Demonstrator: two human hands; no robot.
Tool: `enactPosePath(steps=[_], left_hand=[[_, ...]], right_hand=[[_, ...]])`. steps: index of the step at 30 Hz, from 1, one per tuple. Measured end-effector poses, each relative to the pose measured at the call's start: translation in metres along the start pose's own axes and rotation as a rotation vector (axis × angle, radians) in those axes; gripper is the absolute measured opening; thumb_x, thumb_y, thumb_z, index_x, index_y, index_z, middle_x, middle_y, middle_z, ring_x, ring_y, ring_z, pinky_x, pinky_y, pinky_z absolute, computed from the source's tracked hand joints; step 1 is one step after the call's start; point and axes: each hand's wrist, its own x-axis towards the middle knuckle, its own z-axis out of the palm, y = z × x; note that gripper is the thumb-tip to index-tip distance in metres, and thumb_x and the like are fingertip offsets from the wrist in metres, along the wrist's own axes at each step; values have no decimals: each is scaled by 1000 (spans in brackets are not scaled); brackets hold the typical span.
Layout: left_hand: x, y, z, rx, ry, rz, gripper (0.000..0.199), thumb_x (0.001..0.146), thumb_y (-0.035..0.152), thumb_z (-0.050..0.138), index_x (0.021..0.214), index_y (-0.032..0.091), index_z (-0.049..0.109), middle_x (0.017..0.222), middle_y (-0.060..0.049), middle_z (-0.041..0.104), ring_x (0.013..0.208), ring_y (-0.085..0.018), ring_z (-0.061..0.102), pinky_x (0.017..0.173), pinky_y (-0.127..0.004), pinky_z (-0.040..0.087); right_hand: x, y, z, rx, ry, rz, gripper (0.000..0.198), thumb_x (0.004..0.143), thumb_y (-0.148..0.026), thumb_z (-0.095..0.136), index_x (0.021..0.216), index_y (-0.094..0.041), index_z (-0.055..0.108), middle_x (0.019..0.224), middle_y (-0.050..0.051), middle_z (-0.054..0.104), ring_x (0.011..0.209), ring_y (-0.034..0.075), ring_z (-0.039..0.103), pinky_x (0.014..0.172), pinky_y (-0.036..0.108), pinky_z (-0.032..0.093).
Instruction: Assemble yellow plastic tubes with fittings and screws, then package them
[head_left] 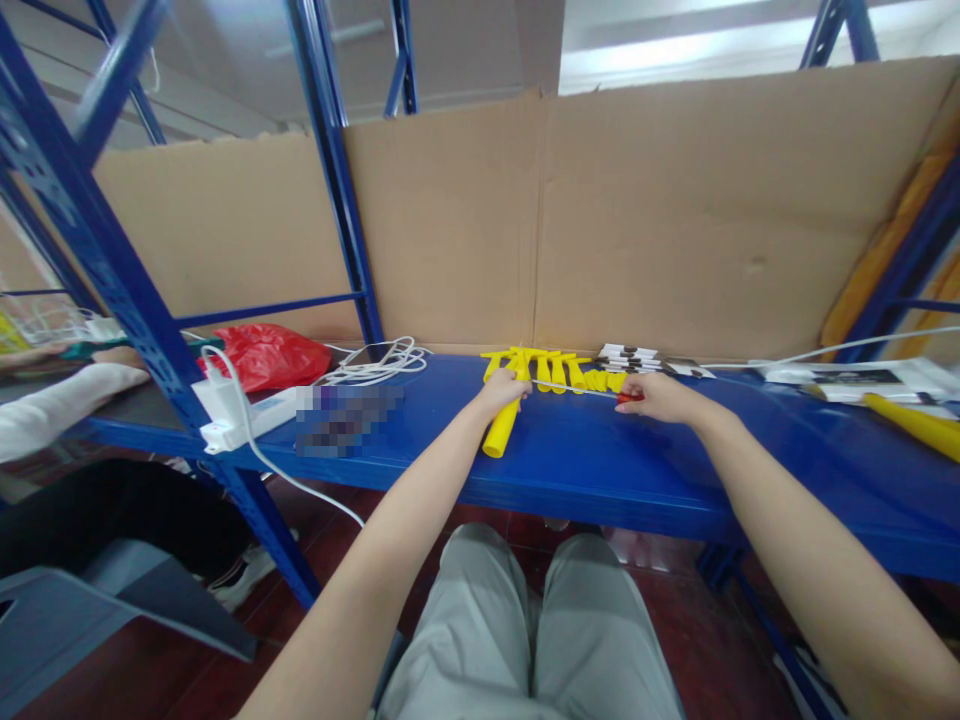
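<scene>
My left hand [501,393] is closed around a yellow tube [498,434] whose wide end points toward me, tilted down. In my right hand [661,397] I grip the red handle of a screwdriver [574,388], its long thin metal shaft pointing left toward my left hand. Whether the tip touches the yellow tube I cannot tell. Just behind my hands, several yellow T-shaped pieces [553,372] lie in a row, with small yellow parts [604,381] to their right.
A blue shelf top [600,455] carries a red plastic bag [262,357], a white power strip [259,418] and coiled white cable [390,360]. Black-and-white packets [630,358] and another yellow tube [911,425] lie rightward. Cardboard [675,220] stands behind; another person's sleeve [71,400] shows left.
</scene>
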Motion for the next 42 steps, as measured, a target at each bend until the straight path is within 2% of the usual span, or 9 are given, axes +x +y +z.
enactPosePath(steps=[4, 10, 19, 24, 28, 31, 33, 38, 42], left_hand=[[-1, 4, 0, -96, 44, -17, 23, 72, 4, 58, 55, 17, 49, 43, 5, 47, 38, -8, 46, 43, -20, 39], [3, 1, -3, -286, 203, -25, 16, 71, -1, 53, 66, 14, 56, 43, 5, 48, 36, -8, 46, 42, -19, 38], [0, 6, -4, -466, 274, -29, 16, 75, -2, 51, 69, 13, 56, 44, 5, 46, 37, -8, 45, 41, -19, 37], [1, 8, -5, -540, 278, -53, 16, 78, 0, 50, 86, 8, 62, 48, 5, 48, 37, -8, 44, 38, -18, 36], [5, 4, -5, -562, 269, -29, 35, 81, 2, 48, 113, 6, 62, 53, 6, 48, 40, -8, 46, 41, -16, 39], [7, 1, -4, -518, 268, 79, 59, 81, 2, 50, 138, 16, 52, 65, 6, 55, 47, -6, 50, 47, -15, 43], [7, -2, -4, -438, 264, 154, 66, 82, 3, 52, 146, 21, 45, 75, 4, 62, 51, -5, 51, 51, -14, 44], [7, -6, -6, -97, 226, 292, 57, 86, 9, 54, 141, 21, 53, 86, -1, 72, 60, -9, 58, 63, -19, 49], [7, -6, -10, 122, 234, 479, 51, 82, 7, 59, 131, 20, 64, 101, -5, 74, 88, -17, 66, 84, -26, 51]], right_hand=[[2, 4, 2, -4, 15, -19, 13, 75, -30, 63, 70, -22, 53, 74, 5, 69, 71, 20, 62, 63, 28, 43], [5, 16, 4, -52, 1, -48, 11, 75, -32, 64, 73, -22, 60, 73, 4, 68, 72, 20, 62, 62, 27, 43], [3, 32, 2, -123, -78, 28, 10, 73, -31, 67, 72, -22, 64, 68, 3, 68, 69, 19, 63, 63, 28, 45], [-2, 53, -5, -156, -140, 96, 6, 70, -27, 68, 74, -22, 68, 74, 4, 72, 72, 20, 66, 66, 28, 49], [-5, 64, -10, -141, -182, 134, 8, 71, -26, 67, 77, -23, 72, 84, 4, 76, 81, 22, 69, 73, 29, 51], [-5, 63, -12, -97, -206, 162, 12, 76, -31, 65, 76, -23, 74, 88, 5, 76, 83, 23, 69, 73, 29, 51], [-4, 61, -12, -81, -192, 190, 18, 80, -34, 62, 75, -23, 74, 89, 7, 76, 82, 23, 69, 72, 30, 50], [0, 56, -10, -149, -70, 237, 27, 85, -30, 51, 73, -20, 73, 88, 11, 75, 79, 24, 68, 70, 31, 49], [5, 52, -7, -237, -23, 245, 27, 82, -21, 50, 67, -18, 71, 84, 14, 74, 77, 25, 67, 71, 32, 46]])
